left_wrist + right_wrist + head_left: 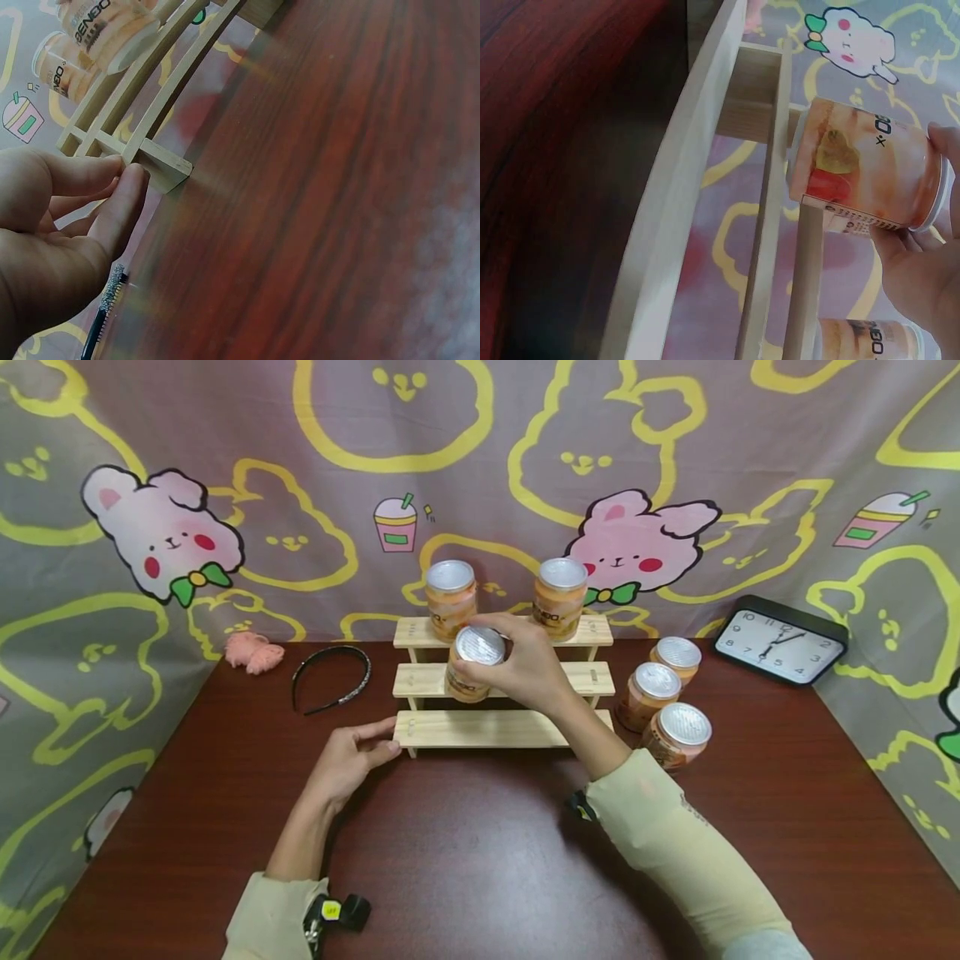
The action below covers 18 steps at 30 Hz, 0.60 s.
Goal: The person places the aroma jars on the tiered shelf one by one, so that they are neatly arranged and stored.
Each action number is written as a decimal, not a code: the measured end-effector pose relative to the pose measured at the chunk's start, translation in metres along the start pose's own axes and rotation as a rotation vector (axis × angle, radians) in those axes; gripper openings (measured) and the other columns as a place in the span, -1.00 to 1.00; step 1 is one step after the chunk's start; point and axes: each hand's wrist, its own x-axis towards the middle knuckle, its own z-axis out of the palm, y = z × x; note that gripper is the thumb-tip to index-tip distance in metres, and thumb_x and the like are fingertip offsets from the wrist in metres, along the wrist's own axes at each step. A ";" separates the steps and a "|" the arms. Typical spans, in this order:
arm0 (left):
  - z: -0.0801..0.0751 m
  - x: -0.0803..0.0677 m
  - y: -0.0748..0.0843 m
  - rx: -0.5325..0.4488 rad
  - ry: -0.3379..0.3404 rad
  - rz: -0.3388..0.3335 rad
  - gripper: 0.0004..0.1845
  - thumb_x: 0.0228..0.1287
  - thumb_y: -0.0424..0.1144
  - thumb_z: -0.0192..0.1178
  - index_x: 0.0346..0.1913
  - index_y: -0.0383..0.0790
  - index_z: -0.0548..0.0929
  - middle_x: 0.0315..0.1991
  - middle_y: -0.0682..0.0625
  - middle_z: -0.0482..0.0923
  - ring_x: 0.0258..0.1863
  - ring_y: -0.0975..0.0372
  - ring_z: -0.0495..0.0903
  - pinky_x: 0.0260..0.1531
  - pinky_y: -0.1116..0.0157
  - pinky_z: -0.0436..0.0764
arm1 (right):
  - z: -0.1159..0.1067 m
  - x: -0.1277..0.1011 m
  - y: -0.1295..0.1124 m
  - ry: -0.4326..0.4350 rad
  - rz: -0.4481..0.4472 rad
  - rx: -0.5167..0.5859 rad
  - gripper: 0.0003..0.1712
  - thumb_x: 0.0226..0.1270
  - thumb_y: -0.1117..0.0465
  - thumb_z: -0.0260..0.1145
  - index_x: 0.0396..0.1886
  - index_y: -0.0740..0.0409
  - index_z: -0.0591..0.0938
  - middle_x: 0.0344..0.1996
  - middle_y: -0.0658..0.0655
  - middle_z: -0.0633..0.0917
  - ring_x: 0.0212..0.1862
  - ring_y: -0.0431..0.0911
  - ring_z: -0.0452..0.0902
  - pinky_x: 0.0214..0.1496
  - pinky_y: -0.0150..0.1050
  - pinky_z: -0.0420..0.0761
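Pinching a can (474, 662), the right hand (525, 668) hides its label — left hand (347, 763) fingers straight against the rack (495, 728).

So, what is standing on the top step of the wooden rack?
Two orange cans stand on the top step of the rack. The right hand with its can covers the step's middle.

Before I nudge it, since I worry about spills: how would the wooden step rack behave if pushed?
The wooden step rack looks thin-slatted and light, so it would probably slide easily on the smooth table. The left hand steadies its bottom corner, hinting that it shifts. The two cans on the top step stand tall and may tip if jolted.
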 end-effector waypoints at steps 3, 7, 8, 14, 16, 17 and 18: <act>0.000 0.000 0.000 0.000 -0.001 0.003 -0.48 0.38 -0.53 0.21 0.38 -0.48 0.44 0.18 -0.41 0.55 -0.11 0.33 0.65 -0.10 0.44 0.60 | 0.005 0.000 0.001 0.025 -0.011 -0.026 -0.37 -0.04 0.22 0.69 0.06 0.35 0.71 -0.03 0.21 0.75 -0.08 0.00 0.62 -0.15 -0.15 0.65; 0.000 0.001 0.001 0.002 0.001 0.001 -0.48 0.37 -0.53 0.21 0.38 -0.48 0.44 0.18 -0.41 0.55 -0.11 0.34 0.65 -0.10 0.44 0.60 | 0.010 0.001 0.002 0.056 -0.021 -0.045 -0.35 -0.05 0.19 0.70 0.07 0.37 0.70 -0.01 0.22 0.74 -0.05 0.01 0.62 -0.13 -0.16 0.65; 0.000 0.001 0.001 0.003 0.001 0.000 -0.48 0.38 -0.53 0.21 0.38 -0.48 0.44 0.17 -0.41 0.55 -0.11 0.34 0.65 -0.10 0.44 0.60 | 0.011 0.001 0.002 0.062 -0.020 -0.045 -0.35 -0.04 0.19 0.70 0.07 0.36 0.70 -0.01 0.22 0.74 -0.04 0.00 0.62 -0.12 -0.17 0.65; 0.000 0.000 0.001 0.011 0.004 -0.003 -0.48 0.38 -0.53 0.21 0.37 -0.49 0.44 0.19 -0.41 0.54 -0.12 0.33 0.65 -0.11 0.44 0.60 | 0.017 0.003 0.001 0.067 -0.008 -0.054 -0.29 -0.10 0.13 0.74 0.06 0.32 0.69 -0.03 0.20 0.73 -0.05 -0.02 0.62 -0.11 -0.18 0.64; 0.000 0.000 0.001 0.011 0.004 -0.002 -0.48 0.37 -0.53 0.21 0.37 -0.49 0.44 0.20 -0.40 0.53 -0.11 0.33 0.64 -0.11 0.44 0.60 | 0.018 0.003 0.001 0.063 -0.010 -0.053 -0.28 -0.12 0.12 0.75 0.05 0.33 0.68 -0.03 0.20 0.73 -0.04 -0.02 0.61 -0.11 -0.18 0.63; 0.000 0.000 0.001 0.011 0.004 -0.002 -0.48 0.37 -0.53 0.20 0.37 -0.49 0.44 0.20 -0.40 0.53 -0.11 0.33 0.64 -0.11 0.44 0.61 | 0.018 0.003 0.001 0.060 -0.013 -0.052 -0.28 -0.11 0.12 0.74 0.05 0.33 0.68 -0.03 0.20 0.72 -0.04 -0.02 0.61 -0.10 -0.18 0.63; 0.000 0.000 0.001 0.010 0.004 -0.001 -0.48 0.37 -0.54 0.20 0.37 -0.49 0.44 0.20 -0.41 0.53 -0.11 0.33 0.64 -0.11 0.44 0.61 | 0.018 0.003 0.001 0.058 -0.015 -0.053 -0.30 -0.10 0.13 0.74 0.04 0.33 0.68 -0.03 0.20 0.72 -0.04 -0.02 0.60 -0.11 -0.18 0.63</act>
